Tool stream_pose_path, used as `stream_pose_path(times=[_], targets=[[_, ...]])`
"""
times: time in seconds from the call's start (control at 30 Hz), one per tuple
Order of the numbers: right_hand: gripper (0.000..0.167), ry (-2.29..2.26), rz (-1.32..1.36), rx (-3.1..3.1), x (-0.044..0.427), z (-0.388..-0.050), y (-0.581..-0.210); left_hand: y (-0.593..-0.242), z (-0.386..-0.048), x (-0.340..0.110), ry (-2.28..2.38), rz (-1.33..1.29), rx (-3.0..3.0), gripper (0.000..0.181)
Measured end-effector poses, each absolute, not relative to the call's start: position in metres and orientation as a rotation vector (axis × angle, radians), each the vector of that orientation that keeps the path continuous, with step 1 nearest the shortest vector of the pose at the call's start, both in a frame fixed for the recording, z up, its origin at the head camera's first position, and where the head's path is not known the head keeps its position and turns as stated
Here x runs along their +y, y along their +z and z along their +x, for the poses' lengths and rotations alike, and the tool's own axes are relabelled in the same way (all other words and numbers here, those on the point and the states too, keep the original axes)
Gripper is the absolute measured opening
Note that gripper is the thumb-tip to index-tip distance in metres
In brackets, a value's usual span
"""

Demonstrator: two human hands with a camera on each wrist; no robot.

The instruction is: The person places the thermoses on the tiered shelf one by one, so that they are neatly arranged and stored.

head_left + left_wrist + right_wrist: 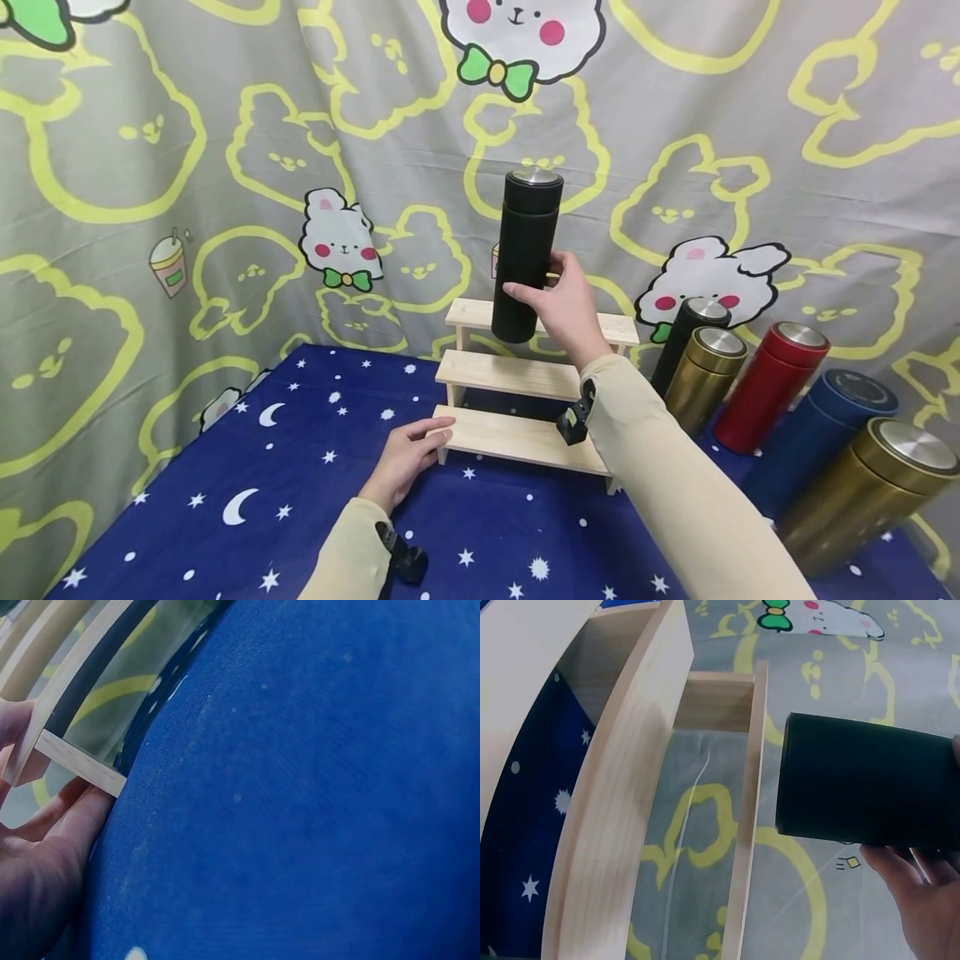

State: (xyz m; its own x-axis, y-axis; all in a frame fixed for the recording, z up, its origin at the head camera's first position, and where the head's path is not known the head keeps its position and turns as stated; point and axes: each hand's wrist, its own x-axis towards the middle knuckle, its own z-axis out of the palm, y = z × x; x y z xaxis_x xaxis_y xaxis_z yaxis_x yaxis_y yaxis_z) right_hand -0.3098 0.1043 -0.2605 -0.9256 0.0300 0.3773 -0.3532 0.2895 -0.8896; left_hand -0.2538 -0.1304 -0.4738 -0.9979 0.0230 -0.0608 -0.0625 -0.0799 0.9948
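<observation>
A black bottle [527, 250] with a silver-topped lid is held nearly upright by my right hand [564, 310], thumb and fingers around its lower half. In the head view it overlaps the top step of a three-step wooden rack [510, 373]; the right wrist view shows a gap between the bottle's base [802, 776] and the rack's top board [751, 787]. My left hand [408, 458] grips the left end of the lowest step, thumb on top; in the left wrist view its fingers [71, 817] lie by the wooden leg [82, 761].
At the right stand several bottles: a black one [678, 346], a gold one [701, 379], a red one [772, 387], a blue one [817, 437] and a large gold one [862, 500]. A patterned curtain [420, 175] hangs behind the blue star-print cloth [300, 467].
</observation>
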Motion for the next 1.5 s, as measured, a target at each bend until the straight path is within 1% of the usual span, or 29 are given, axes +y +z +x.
stream_pose_path(times=[0.27,0.83,1.1,1.5], targets=[[0.073,1.616,0.247,-2.231,0.105,-0.326,-0.258,-0.474,-0.254,-0.129,2.256,-0.030,2.106,0.033],[0.069,1.592,0.232,-2.242,0.103,-0.345,-0.260,-0.475,-0.254,-0.131,2.268,-0.046,2.097,0.032],[0.072,1.608,0.203,-2.238,0.095,-0.350,-0.262,-0.473,-0.253,-0.131,2.250,-0.029,2.112,0.034],[0.070,1.604,0.215,-2.252,0.088,-0.353,-0.267,-0.475,-0.254,-0.130,2.281,-0.044,2.086,0.032]])
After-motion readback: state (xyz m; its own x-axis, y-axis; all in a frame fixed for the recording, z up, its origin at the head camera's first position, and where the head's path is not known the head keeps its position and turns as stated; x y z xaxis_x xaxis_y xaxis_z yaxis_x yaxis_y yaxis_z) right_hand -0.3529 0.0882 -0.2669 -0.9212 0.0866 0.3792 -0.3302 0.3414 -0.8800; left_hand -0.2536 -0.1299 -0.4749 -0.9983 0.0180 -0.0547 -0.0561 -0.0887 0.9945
